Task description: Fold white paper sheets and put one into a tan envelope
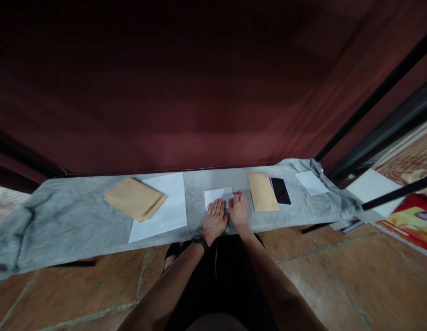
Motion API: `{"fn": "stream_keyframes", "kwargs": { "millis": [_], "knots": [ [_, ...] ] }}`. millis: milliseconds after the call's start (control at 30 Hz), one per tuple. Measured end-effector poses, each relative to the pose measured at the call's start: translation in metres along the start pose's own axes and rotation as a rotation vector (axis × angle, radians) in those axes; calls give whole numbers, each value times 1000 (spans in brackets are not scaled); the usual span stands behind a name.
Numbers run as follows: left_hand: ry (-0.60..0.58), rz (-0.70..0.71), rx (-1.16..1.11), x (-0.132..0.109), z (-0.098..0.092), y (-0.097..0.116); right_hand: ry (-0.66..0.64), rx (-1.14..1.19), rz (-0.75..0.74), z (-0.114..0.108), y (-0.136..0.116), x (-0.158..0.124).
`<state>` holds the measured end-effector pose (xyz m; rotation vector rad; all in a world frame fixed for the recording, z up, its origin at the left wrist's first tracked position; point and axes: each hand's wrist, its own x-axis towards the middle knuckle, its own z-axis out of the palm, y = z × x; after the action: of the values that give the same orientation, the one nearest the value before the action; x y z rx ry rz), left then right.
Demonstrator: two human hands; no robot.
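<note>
White paper [216, 195] under both hands on the bench [78, 220]: left hand [215, 219] flat, spread, pinning it; right hand [238, 209] bent at its edge, grip unclear. Even pressure seems best.

Far left, grey cloth [61, 220] is lying bare: widest free strip on the table. Envelope stack [135, 198] is sitting on the white sheet [165, 209], taking up left-centre. A narrow bare gap is running btwn that sheet & the centre paper [216, 194]. There, left hand [215, 219] & right hand [238, 209] are lying flat side by side, filling the middle. Just right, brown envelope [262, 191] & phone [280, 190] are lying edge to edge, so no passage btwn them. A small bare patch is showing btwn phone & far-right paper [311, 182]. Red curtain [199, 92] is closing off the back. Black bars [378, 96] are slanting across at right.
</note>
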<state>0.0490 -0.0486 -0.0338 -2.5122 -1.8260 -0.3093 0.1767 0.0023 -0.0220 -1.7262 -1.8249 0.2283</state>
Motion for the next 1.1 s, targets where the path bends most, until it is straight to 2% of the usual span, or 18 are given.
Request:
{"fn": "stream_keyframes", "kwargs": {
  "millis": [100,167,267,400,533,667,833,967,1100],
  "knots": [
    [-36,107,29,2,-1,-8,-119,146,-190,13,-10,7],
    [-62,116,39,6,-3,-16,-223,179,-264,22,-18,11],
    [-68,51,22,12,-8,-29,-296,112,-276,29,-25,15],
    [-47,-89,-27,18,-10,-37,-376,-117,-276,26,-22,17],
    [-20,-188,-59,22,-7,-38,-345,-226,-235,22,-15,17],
    [-17,-206,-68,25,-8,-42,-303,-273,-200,21,-6,16],
    [-26,-190,-58,23,-11,-52,-292,-270,-181,14,2,29],
    [-19,-165,-55,21,-12,-50,-331,-251,-198,9,-1,50],
    [-31,-135,-71,19,-12,-46,-351,-252,-197,9,-5,58]
  ]
}}
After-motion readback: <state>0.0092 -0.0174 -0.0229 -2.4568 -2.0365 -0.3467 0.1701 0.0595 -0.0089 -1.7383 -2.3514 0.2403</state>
